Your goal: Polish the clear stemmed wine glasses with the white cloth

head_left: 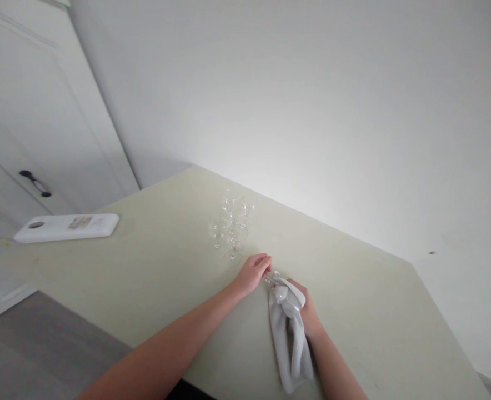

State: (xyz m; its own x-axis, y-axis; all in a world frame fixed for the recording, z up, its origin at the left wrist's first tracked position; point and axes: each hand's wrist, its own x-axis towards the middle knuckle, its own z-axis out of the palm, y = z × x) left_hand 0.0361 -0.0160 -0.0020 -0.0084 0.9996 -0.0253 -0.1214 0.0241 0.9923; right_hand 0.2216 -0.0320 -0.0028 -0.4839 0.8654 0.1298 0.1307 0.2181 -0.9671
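The work seems to be midway through one piece: a small clear glass (281, 294) sits between the person's hands above the near part of the pale table (166, 283), its bowl against a grey-white cloth (290, 347); the left hand (254, 273) has its fingers drawn narrow, apparently pinching the foot end of that glass; the right hand (306, 304) holds the cloth around the bowl from the right, its fingertips hidden, so how tightly they press cannot be told; farther off and to the left, several stemmed glasses (238, 230) stand upright in a close cluster; whether these are already wiped or waiting is unclear, but the held one looks unfinished, being in the cloth and not yet set down.
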